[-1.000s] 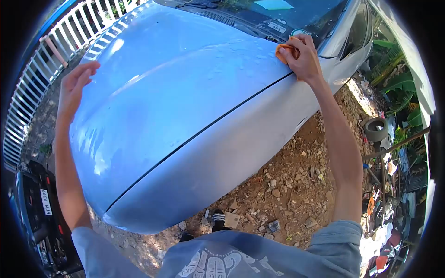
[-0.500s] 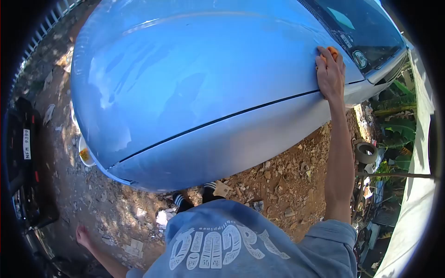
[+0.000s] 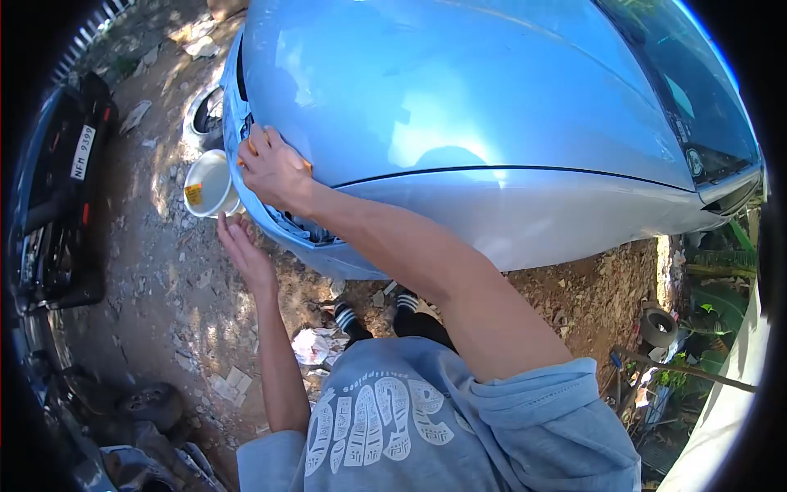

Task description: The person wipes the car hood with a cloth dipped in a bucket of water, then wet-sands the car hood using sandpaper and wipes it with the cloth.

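My right hand (image 3: 279, 170) is closed on an orange cloth (image 3: 256, 146) at the front corner of the blue-silver car hood (image 3: 467, 90). Parts of the cloth show between the fingers and beside the wrist. Below it and to the left, my left hand (image 3: 248, 252) is raised with its fingers apart and nothing in it. A white bucket (image 3: 215, 182) with a yellow label stands on the ground just beyond the left fingertips.
A dark vehicle (image 3: 61, 180) with a license plate is at the left. Another round container (image 3: 202, 115) stands behind the bucket. Rubble and paper scraps lie on the dirt. At the right are an old tire (image 3: 658, 327), a pole (image 3: 697, 373) and plants.
My right hand has moved with the orange cloth from near the windshield to the hood's front corner. My left hand has come up from low at the left to near the bucket.
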Motion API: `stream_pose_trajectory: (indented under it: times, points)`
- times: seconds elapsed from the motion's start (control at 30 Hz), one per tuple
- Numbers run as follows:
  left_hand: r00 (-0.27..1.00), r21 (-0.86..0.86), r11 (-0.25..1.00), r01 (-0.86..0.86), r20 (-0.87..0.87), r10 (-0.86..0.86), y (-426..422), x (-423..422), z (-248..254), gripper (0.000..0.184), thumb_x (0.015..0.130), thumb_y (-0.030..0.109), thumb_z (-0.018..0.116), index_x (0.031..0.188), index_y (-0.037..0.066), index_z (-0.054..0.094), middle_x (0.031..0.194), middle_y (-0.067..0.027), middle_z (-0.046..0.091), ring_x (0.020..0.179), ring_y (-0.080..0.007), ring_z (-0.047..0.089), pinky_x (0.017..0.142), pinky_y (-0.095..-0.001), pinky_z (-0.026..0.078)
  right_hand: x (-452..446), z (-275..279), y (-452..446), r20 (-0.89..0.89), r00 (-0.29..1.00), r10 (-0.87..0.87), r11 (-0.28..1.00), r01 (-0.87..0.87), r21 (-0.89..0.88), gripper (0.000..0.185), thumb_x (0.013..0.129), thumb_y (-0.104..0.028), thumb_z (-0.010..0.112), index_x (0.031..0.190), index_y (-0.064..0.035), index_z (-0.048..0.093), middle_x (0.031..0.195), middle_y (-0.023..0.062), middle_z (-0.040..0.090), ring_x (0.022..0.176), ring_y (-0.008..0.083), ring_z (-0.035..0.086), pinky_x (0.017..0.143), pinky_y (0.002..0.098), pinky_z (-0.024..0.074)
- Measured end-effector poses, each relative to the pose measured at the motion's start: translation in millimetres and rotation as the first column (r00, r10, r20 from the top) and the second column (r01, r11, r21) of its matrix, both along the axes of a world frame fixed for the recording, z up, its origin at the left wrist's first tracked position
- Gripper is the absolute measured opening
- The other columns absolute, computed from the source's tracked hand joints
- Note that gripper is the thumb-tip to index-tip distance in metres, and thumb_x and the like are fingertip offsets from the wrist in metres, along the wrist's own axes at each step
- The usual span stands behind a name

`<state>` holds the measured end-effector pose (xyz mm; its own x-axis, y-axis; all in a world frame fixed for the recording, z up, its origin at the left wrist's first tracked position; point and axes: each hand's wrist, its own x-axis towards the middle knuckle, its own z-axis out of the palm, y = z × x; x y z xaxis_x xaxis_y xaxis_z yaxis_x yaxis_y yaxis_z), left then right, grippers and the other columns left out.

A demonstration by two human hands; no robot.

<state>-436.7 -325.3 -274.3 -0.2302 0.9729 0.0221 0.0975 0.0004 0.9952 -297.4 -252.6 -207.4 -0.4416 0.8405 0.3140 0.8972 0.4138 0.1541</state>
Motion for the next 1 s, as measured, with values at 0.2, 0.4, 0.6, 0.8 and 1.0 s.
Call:
stream_pose_trajectory:
  times: [0.2,0.4,0.6,0.8,1.0]
  points:
    - [0.989,0.086,0.996,-0.030,0.149,0.017,22.5,67.0,10.9,0.059,0.104,0.042,0.027,0.152,0.007,0.020,0.146,-0.0229,0.039,0.132,-0.0326,0.042,0.107,-0.0420,0.034,57.7,69.0,-2.3,-0.750,0.622,0.225,0.966,-0.045,0.253,0.044,0.074,0.003,0.058,0.113,-0.0156,0.069,0.125,0.0136,0.056,0.119,0.0358,0.049,0.100,0.0436,0.0422]
    - [0.851,-0.082,0.996,0.030,0.524,0.017,47.3,96.4,28.4,0.062,0.102,0.048,0.026,0.148,0.007,0.031,0.147,-0.0205,0.038,0.131,-0.0326,0.043,0.109,-0.0438,0.034,391.9,191.3,-183.0,-0.814,0.559,-0.155,0.709,0.637,0.302,0.057,0.086,-0.004,0.054,0.142,-0.0073,0.044,0.110,0.0139,0.063,0.076,0.0176,0.064,0.068,0.0313,0.0543]
    - [0.819,-0.282,0.957,0.072,0.565,0.105,47.0,88.1,29.5,0.059,0.102,0.047,0.023,0.131,0.002,0.048,0.131,-0.0155,0.054,0.118,-0.0285,0.054,0.100,-0.0412,0.045,644.7,175.8,-388.9,-0.724,0.127,-0.678,0.001,0.985,0.172,0.062,0.088,-0.018,0.054,0.146,-0.0057,0.035,0.136,0.0176,0.051,0.107,0.0290,0.062,0.091,0.0363,0.0500]
    - [0.827,-0.239,0.967,0.093,0.559,0.059,50.7,81.1,15.7,0.056,0.104,0.046,0.020,0.116,0.004,0.055,0.118,-0.0134,0.061,0.108,-0.0260,0.058,0.096,-0.0408,0.046,588.4,190.7,-294.4,-0.228,0.364,-0.903,0.312,0.921,0.234,0.039,0.095,-0.023,0.048,0.131,-0.0111,0.057,0.137,0.0145,0.050,0.128,0.0356,0.040,0.112,0.0438,0.0259]
    - [0.722,-0.197,0.977,0.078,0.687,0.081,33.7,100.8,30.5,0.056,0.104,0.044,0.020,0.119,0.002,0.053,0.119,-0.0132,0.061,0.112,-0.0253,0.056,0.102,-0.0405,0.041,428.1,170.3,-115.4,-0.223,0.728,-0.648,0.722,0.681,0.126,0.036,0.095,-0.022,0.047,0.126,-0.0080,0.059,0.128,0.0167,0.053,0.123,0.0385,0.042,0.106,0.0442,0.0339]
